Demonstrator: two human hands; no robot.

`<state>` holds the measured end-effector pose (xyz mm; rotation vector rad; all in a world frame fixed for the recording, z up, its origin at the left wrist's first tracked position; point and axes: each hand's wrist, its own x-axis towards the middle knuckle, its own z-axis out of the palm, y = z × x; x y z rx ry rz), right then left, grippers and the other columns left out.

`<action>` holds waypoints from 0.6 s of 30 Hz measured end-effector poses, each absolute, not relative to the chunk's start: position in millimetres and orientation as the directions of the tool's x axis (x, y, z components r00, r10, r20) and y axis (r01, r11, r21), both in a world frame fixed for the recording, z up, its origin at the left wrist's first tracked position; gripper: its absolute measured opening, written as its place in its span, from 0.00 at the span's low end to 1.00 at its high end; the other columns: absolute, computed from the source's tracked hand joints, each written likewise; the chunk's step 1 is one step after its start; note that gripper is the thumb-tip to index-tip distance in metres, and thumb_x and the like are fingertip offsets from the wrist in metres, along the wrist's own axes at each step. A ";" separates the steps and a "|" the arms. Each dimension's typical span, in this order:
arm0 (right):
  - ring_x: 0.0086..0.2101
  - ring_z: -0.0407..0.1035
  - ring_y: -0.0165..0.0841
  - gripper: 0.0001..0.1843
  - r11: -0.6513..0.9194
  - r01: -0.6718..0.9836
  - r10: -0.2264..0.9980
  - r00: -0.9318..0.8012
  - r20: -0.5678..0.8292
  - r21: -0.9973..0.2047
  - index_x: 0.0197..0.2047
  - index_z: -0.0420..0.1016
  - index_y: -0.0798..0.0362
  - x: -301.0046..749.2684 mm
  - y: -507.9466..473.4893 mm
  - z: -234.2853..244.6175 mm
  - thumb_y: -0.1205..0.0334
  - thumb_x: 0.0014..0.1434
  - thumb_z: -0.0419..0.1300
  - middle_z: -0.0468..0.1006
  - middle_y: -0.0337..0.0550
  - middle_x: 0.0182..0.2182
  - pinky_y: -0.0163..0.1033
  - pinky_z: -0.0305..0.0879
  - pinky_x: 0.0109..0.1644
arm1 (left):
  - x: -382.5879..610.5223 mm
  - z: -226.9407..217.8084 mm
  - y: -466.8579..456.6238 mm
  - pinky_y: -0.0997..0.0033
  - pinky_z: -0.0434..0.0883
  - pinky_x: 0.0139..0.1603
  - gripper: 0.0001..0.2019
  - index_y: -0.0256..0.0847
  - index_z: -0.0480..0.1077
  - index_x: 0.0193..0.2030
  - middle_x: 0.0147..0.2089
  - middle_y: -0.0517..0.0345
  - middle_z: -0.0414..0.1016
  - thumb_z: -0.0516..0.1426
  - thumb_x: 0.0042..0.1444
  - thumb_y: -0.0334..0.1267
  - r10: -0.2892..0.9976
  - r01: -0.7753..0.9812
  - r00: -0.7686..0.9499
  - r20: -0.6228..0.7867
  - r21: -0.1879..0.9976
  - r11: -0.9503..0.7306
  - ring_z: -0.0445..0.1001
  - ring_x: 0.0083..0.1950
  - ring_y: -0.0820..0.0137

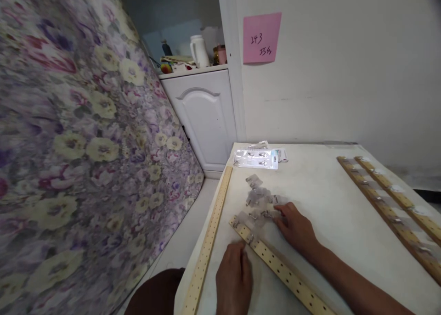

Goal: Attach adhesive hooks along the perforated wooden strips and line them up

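My left hand rests knuckles-up on a perforated wooden strip that lies slantwise on the white table; its fingers curl down onto the strip near its far end. My right hand lies just beyond the strip, fingers bent and reaching into a loose pile of small clear adhesive hooks. Whether its fingertips pinch a hook is hidden. A second perforated strip runs along the table's left edge.
A clear packet of hooks lies at the table's far edge. Two wooden strips fitted with hooks lie at the right. A floral mattress leans at the left, a white cabinet behind, a pink note on the wall.
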<state>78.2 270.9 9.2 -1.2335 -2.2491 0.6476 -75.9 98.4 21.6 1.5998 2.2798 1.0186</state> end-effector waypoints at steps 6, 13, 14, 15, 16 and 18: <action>0.31 0.68 0.32 0.07 0.454 0.670 0.873 -0.466 0.143 -0.588 0.40 0.70 0.50 78.0 264.8 15.0 0.61 0.57 0.54 0.68 0.42 0.41 0.39 0.61 0.36 | -71.2 32.7 99.5 0.66 0.71 0.43 0.10 0.42 0.68 0.43 0.39 0.55 0.73 0.47 0.62 0.35 0.871 0.750 -0.428 0.241 0.632 0.195 0.74 0.42 0.67; 0.36 0.69 0.35 0.15 0.429 0.695 0.876 -0.477 0.078 -0.577 0.47 0.69 0.47 77.6 271.6 13.7 0.60 0.56 0.56 0.67 0.43 0.44 0.39 0.61 0.38 | -72.5 32.3 100.5 0.65 0.70 0.41 0.10 0.42 0.68 0.43 0.39 0.54 0.73 0.46 0.62 0.37 0.880 0.763 -0.413 0.235 0.617 0.194 0.74 0.41 0.66; 0.36 0.69 0.35 0.13 0.415 0.689 0.882 -0.465 0.076 -0.595 0.45 0.70 0.48 77.4 272.2 13.8 0.61 0.54 0.57 0.67 0.42 0.43 0.38 0.61 0.39 | -72.7 30.6 100.8 0.65 0.70 0.41 0.11 0.42 0.68 0.43 0.39 0.54 0.73 0.46 0.62 0.37 0.879 0.764 -0.412 0.241 0.616 0.189 0.74 0.41 0.65; 0.35 0.68 0.34 0.12 0.401 0.677 0.888 -0.452 0.082 -0.617 0.43 0.70 0.48 77.4 272.7 14.0 0.62 0.53 0.58 0.67 0.41 0.42 0.38 0.61 0.39 | -72.7 29.0 101.2 0.65 0.70 0.41 0.11 0.42 0.68 0.43 0.38 0.54 0.73 0.46 0.62 0.38 0.875 0.764 -0.415 0.250 0.617 0.186 0.74 0.40 0.65; 0.35 0.68 0.34 0.11 0.391 0.662 0.895 -0.436 0.095 -0.639 0.41 0.70 0.49 77.6 272.9 14.1 0.63 0.52 0.58 0.67 0.41 0.41 0.38 0.61 0.38 | -72.4 27.3 101.5 0.64 0.70 0.41 0.11 0.42 0.68 0.43 0.38 0.54 0.73 0.46 0.61 0.38 0.869 0.764 -0.421 0.262 0.619 0.183 0.74 0.40 0.65; 0.33 0.67 0.33 0.09 0.382 0.629 0.903 -0.409 0.130 -0.677 0.38 0.69 0.50 78.1 273.0 13.9 0.65 0.51 0.58 0.66 0.40 0.38 0.37 0.61 0.38 | -71.9 24.5 102.0 0.64 0.70 0.41 0.10 0.42 0.68 0.43 0.38 0.55 0.72 0.47 0.61 0.39 0.854 0.762 -0.437 0.284 0.621 0.184 0.74 0.40 0.65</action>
